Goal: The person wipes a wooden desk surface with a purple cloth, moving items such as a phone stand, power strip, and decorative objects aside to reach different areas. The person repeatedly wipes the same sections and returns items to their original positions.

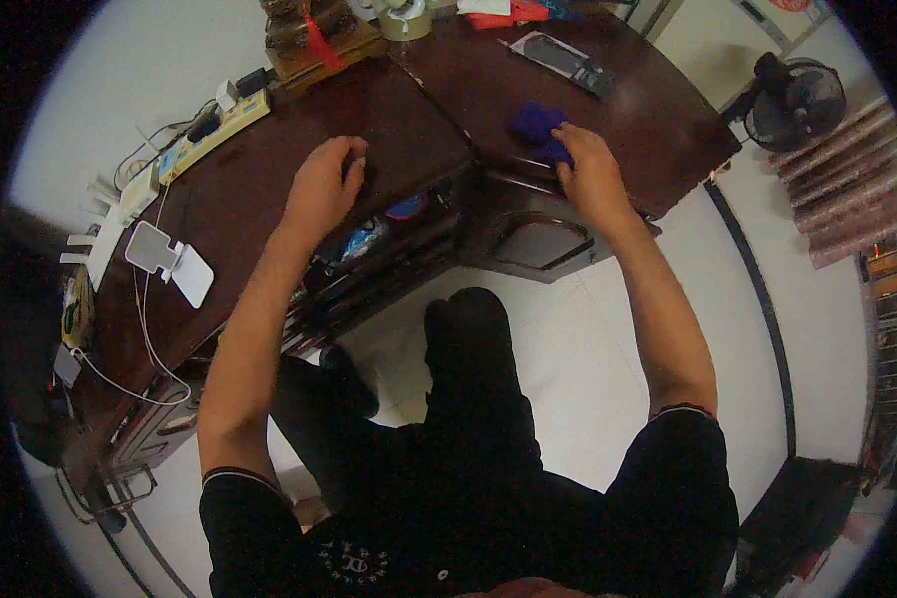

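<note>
My right hand (592, 168) has its fingertips and thumb on a crumpled purple-blue cloth (534, 125). The cloth lies near the front edge of a dark wooden cabinet top (411, 112), right of a seam in the wood. Over the left section of this top is my left hand (325, 179), its fingers curled and a gap between thumb and fingers. It holds nothing that I can see; whether it rests on the wood, I cannot tell.
Behind the cloth lies a flat clear-and-black package (564, 61). A power strip (217, 134) with plugs, a white router (138, 196) and a white folding stand (170, 261) line the left side. A carved wooden piece (314, 45) with a red tassel stands at the back. A black fan (796, 105) is at right.
</note>
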`<action>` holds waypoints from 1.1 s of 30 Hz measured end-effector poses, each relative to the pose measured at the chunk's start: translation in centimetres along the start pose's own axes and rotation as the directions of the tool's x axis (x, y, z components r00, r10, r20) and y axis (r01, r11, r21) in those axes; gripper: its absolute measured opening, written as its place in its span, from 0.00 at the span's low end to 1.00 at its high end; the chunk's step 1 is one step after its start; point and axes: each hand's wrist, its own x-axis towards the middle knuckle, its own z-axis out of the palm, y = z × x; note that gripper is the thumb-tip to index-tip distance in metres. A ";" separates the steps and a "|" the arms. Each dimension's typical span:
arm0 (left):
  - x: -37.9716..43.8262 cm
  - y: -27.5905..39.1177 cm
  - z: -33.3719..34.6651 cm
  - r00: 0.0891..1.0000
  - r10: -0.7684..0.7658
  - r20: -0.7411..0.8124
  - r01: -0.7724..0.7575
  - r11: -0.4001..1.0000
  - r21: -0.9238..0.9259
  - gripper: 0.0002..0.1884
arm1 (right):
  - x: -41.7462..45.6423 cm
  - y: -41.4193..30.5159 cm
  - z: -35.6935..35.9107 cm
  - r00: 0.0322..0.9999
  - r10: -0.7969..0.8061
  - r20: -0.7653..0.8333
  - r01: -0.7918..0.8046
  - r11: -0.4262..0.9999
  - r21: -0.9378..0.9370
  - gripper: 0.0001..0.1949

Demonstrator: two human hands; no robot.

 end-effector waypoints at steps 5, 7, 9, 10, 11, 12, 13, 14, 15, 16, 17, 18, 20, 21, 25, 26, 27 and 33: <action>1.5 -0.9 1.6 0.998 0.021 0.057 -0.028 0.990 0.137 0.12 | -1.2 3.0 -1.3 0.995 0.089 -0.038 -0.092 0.992 -0.082 0.25; 1.4 -0.8 2.3 0.999 0.046 0.016 -0.048 0.991 0.127 0.12 | -1.3 3.6 -1.0 0.983 0.170 -0.066 -0.177 0.978 -0.111 0.24; 1.3 -0.9 2.6 0.995 0.085 -0.046 -0.080 0.991 0.107 0.11 | -0.1 3.0 1.0 0.985 0.146 -0.095 -0.154 0.984 -0.088 0.22; 1.2 -0.9 2.6 0.997 0.070 -0.032 -0.066 0.991 0.114 0.11 | 0.6 1.7 2.1 0.985 0.136 -0.110 -0.145 0.986 -0.077 0.22; 0.8 -1.3 2.1 0.999 0.050 -0.018 -0.048 0.991 0.127 0.12 | 1.9 -0.9 2.8 0.986 0.165 0.008 -0.164 0.986 -0.030 0.23; 0.6 -1.5 1.8 0.999 0.034 -0.006 -0.033 0.990 0.138 0.12 | 2.6 -3.8 3.9 0.994 0.110 -0.028 -0.111 0.993 -0.050 0.22; 0.9 -1.2 2.1 1.000 0.030 0.008 -0.030 0.993 0.117 0.12 | 3.3 -5.2 5.0 0.997 0.080 0.000 -0.080 0.996 -0.040 0.23; 1.1 -0.9 1.9 1.000 0.020 0.023 -0.022 0.994 0.110 0.12 | 4.1 -6.5 6.2 0.999 0.045 0.026 -0.045 0.999 -0.015 0.23; 1.4 -0.8 2.1 0.999 0.012 0.036 -0.016 0.995 0.102 0.12 | 4.5 -7.6 7.1 1.000 0.003 -0.015 -0.004 1.000 -0.028 0.23; 1.5 -0.9 2.2 0.999 0.001 0.045 -0.007 0.992 0.127 0.12 | 4.6 -8.6 7.9 0.998 -0.041 -0.056 0.039 0.998 -0.040 0.23; 1.7 -1.0 2.4 0.999 0.024 0.040 -0.029 0.991 0.127 0.12 | 4.4 -8.8 8.1 0.992 -0.084 -0.096 0.079 0.995 -0.055 0.23; 1.5 -1.2 2.2 0.999 0.038 0.032 -0.042 0.990 0.134 0.12 | 4.2 -8.7 7.7 0.992 -0.097 -0.083 0.096 0.995 -0.015 0.23; 1.2 -1.6 1.9 0.999 0.041 0.028 -0.044 0.989 0.142 0.12 | 3.6 -7.7 6.6 0.991 -0.120 -0.060 0.124 0.990 0.064 0.23; 1.2 -1.6 1.9 0.999 0.032 0.028 -0.036 0.990 0.137 0.12 | 3.0 -6.8 6.2 0.988 -0.138 -0.070 0.141 0.989 0.035 0.20; 1.2 -1.0 2.0 0.998 -0.031 0.048 0.024 0.991 0.135 0.12 | -0.2 -1.8 3.0 0.983 -0.154 -0.096 0.149 0.987 -0.059 0.17; 1.1 -1.2 2.0 0.998 -0.025 0.053 0.017 0.990 0.143 0.11 | -1.2 -0.3 1.8 0.984 -0.147 -0.100 0.140 0.987 -0.073 0.18; 1.0 -1.5 2.0 0.998 -0.018 0.059 0.009 0.989 0.148 0.11 | -2.0 1.1 0.3 0.995 -0.079 -0.061 0.074 0.994 -0.077 0.19; 1.2 -0.6 2.2 0.998 -0.001 0.057 -0.007 0.991 0.134 0.12 | -6.0 13.2 -7.3 0.969 0.234 -0.078 -0.245 0.945 -0.216 0.15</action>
